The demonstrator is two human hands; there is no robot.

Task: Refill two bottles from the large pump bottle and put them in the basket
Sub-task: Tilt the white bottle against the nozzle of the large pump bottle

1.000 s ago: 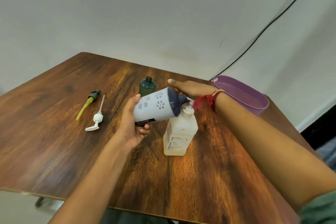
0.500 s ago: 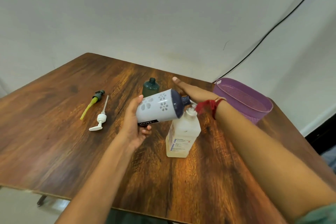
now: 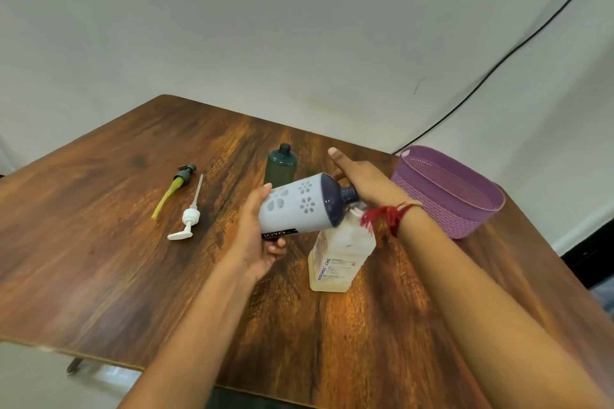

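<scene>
Above table (image 3: pixel 99 259), bottle (image 3: pixel 292 206) in left hand (image 3: pixel 255 239)

A white bottle (image 3: pixel 292 206) with flower cut-outs and a dark blue neck is held almost on its side in the left hand (image 3: pixel 255 239), neck pointing at the top of the large pump bottle (image 3: pixel 339 259). That one, translucent and yellowish, stands upright on the table (image 3: pixel 99 259). Behind them stands an uncapped dark green bottle (image 3: pixel 280 166). The purple basket (image 3: pixel 442 219) sits to the right.
</scene>
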